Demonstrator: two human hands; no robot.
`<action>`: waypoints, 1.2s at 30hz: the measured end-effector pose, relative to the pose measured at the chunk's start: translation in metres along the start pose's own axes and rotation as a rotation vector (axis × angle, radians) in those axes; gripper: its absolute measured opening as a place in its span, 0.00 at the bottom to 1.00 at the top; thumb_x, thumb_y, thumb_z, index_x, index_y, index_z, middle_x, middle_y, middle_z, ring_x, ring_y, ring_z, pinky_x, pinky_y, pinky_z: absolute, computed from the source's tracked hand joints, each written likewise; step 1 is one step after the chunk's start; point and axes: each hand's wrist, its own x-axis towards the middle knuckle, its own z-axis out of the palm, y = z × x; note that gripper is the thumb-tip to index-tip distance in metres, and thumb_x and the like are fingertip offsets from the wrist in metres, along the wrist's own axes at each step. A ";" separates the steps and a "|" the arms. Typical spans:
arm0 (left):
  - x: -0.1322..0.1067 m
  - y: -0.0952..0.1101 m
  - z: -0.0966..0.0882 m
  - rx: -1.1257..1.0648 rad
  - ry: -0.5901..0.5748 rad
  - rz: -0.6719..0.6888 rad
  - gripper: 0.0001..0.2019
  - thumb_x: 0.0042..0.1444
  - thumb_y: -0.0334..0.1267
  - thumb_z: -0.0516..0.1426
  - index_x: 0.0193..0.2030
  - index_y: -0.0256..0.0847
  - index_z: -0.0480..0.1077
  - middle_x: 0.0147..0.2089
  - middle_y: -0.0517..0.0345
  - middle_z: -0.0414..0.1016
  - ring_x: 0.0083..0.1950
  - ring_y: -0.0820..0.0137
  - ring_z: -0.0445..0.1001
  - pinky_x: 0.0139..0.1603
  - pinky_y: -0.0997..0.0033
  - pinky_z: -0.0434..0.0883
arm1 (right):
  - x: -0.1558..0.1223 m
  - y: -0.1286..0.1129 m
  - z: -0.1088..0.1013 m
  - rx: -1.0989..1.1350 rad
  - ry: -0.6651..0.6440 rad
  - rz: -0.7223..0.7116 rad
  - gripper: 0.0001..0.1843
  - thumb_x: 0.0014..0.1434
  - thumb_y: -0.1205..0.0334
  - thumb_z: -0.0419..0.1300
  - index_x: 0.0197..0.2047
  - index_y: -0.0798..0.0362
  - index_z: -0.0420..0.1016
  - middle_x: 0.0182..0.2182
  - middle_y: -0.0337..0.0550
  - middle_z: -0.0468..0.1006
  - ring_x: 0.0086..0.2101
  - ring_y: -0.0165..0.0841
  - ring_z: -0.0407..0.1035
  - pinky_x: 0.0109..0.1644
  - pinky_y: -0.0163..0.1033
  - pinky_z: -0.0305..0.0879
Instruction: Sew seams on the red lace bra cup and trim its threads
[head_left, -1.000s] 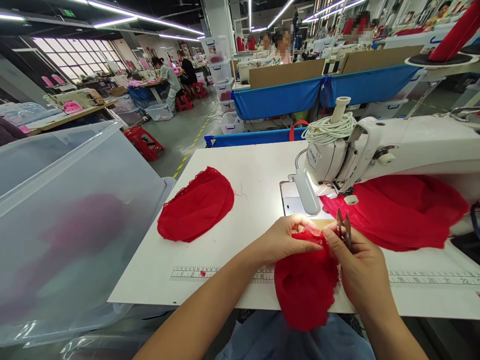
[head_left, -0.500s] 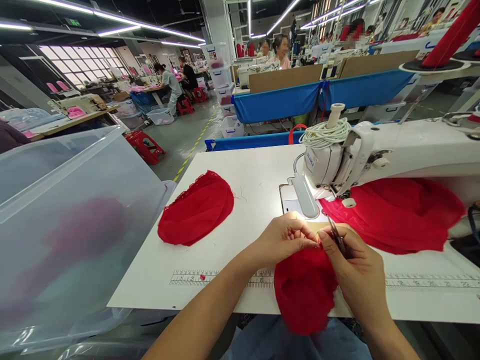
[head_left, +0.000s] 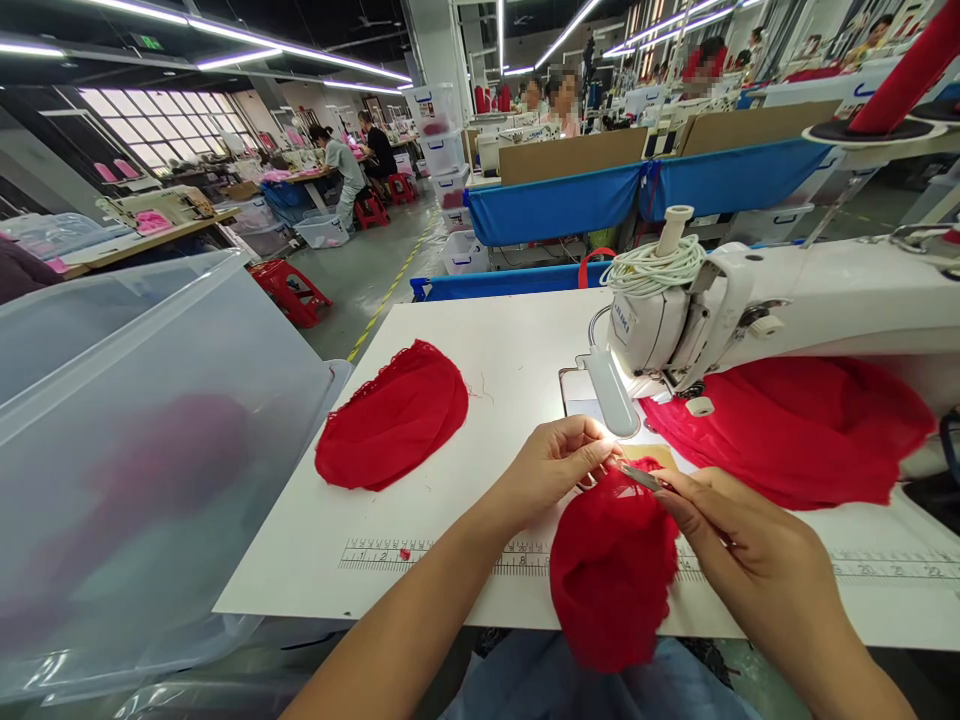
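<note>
My left hand (head_left: 559, 468) pinches the top edge of a red fabric piece (head_left: 615, 575), which hangs over the table's front edge toward my lap. In my right hand (head_left: 757, 545) are metal thread snips (head_left: 641, 478), their blades pointing left at the fabric's top edge, close to my left fingertips. Whether the blades are parted is too small to tell. Just beyond my hands stands a white sewing machine (head_left: 817, 300). More red fabric (head_left: 810, 430) lies under its arm. Another folded red piece (head_left: 394, 420) rests flat on the left of the table.
The white table (head_left: 300, 560) has a printed ruler (head_left: 465, 556) along its front. A large translucent bin (head_left: 142, 480) stands against its left side. Behind are blue cloth troughs (head_left: 555, 205), a red stool (head_left: 289, 292) and people at other machines. A red thread cone (head_left: 900, 75) stands upper right.
My right hand has drawn back to the right and turned, bringing the snips' blades to the fabric's top edge. My left hand has shifted slightly left, still pinching.
</note>
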 end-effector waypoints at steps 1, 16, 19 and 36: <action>0.000 0.000 0.000 -0.002 -0.001 0.003 0.19 0.53 0.52 0.62 0.28 0.38 0.64 0.27 0.62 0.66 0.29 0.76 0.64 0.33 0.76 0.63 | 0.001 -0.001 0.000 -0.052 0.006 0.000 0.14 0.66 0.54 0.54 0.43 0.47 0.80 0.27 0.39 0.79 0.22 0.31 0.71 0.20 0.34 0.60; -0.002 0.002 0.001 0.000 -0.019 -0.004 0.21 0.53 0.54 0.61 0.27 0.37 0.64 0.28 0.62 0.65 0.30 0.76 0.63 0.32 0.76 0.60 | 0.016 -0.009 -0.004 -0.271 -0.022 -0.202 0.19 0.69 0.54 0.49 0.34 0.52 0.77 0.26 0.41 0.73 0.23 0.29 0.65 0.20 0.35 0.49; -0.002 0.000 0.000 0.015 -0.029 -0.005 0.20 0.55 0.53 0.60 0.28 0.38 0.63 0.27 0.63 0.63 0.29 0.77 0.61 0.31 0.76 0.58 | 0.017 -0.009 -0.002 -0.314 0.013 -0.252 0.17 0.68 0.58 0.50 0.34 0.53 0.77 0.27 0.42 0.74 0.24 0.30 0.64 0.23 0.37 0.49; 0.000 -0.003 -0.006 -0.085 -0.046 -0.066 0.18 0.52 0.50 0.63 0.28 0.38 0.66 0.29 0.63 0.67 0.31 0.77 0.64 0.34 0.77 0.60 | 0.014 -0.005 0.001 0.027 -0.067 -0.119 0.13 0.67 0.59 0.54 0.47 0.50 0.78 0.33 0.41 0.78 0.32 0.31 0.73 0.29 0.33 0.65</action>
